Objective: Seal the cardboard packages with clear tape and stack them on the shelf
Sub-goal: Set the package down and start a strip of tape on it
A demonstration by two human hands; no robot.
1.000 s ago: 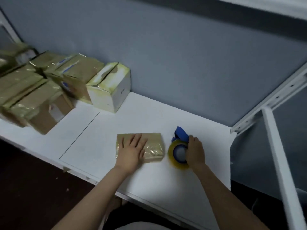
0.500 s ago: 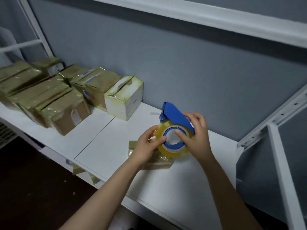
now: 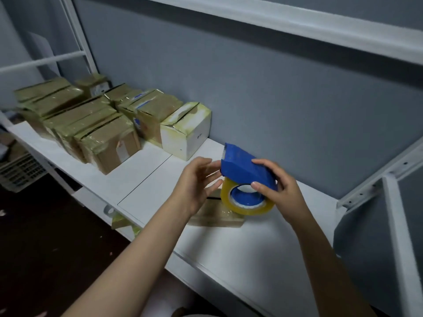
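My right hand (image 3: pixel 275 188) grips a blue tape dispenser (image 3: pixel 245 170) with a roll of clear tape (image 3: pixel 247 205), held above the white shelf (image 3: pixel 229 245). My left hand (image 3: pixel 194 184) is raised just left of the dispenser, its fingers relaxed and spread toward the blue cover; whether the fingertips touch it is unclear. A flat cardboard package (image 3: pixel 215 217) wrapped in tape lies on the shelf under both hands, partly hidden by them.
Several taped cardboard boxes (image 3: pixel 100 133) and a white box (image 3: pixel 185 131) stand in rows at the shelf's left. A grey wall is behind. A white upper shelf beam (image 3: pixel 297 21) and a frame post (image 3: pixel 402 236) are on the right. A crate (image 3: pixel 20 172) sits on the floor.
My left hand left the package. My right hand lifted the dispenser off the shelf and tilted it so the blue cover faces up. The left fingers have loosened from the roll.
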